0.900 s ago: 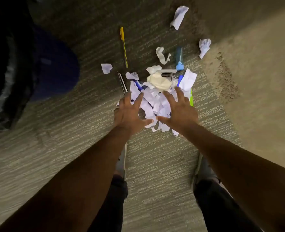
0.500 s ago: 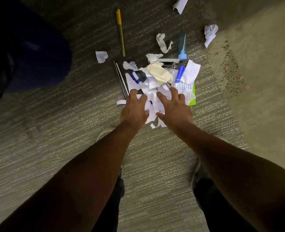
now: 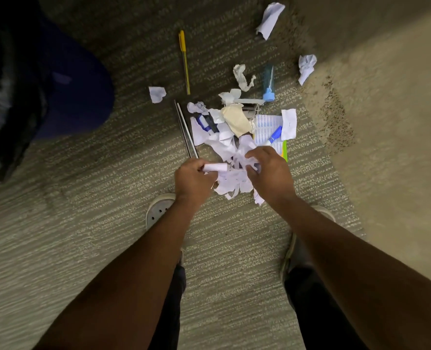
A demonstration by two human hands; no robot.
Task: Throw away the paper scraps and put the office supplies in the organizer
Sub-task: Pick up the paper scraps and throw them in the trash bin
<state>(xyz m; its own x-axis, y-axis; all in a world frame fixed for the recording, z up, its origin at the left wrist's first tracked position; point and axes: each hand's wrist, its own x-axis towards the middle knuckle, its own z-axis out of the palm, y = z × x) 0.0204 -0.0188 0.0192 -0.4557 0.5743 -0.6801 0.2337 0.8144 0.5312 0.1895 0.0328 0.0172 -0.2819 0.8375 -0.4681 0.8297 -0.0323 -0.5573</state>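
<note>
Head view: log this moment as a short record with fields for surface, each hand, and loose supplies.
surface: carpet
left hand: grips a rolled paper scrap
right hand: fingers curled into the paper scrap pile
loose supplies: yellow pen, apart from the pile; blue marker on a lined notepad
stray scraps: crumpled paper left of the pile
</note>
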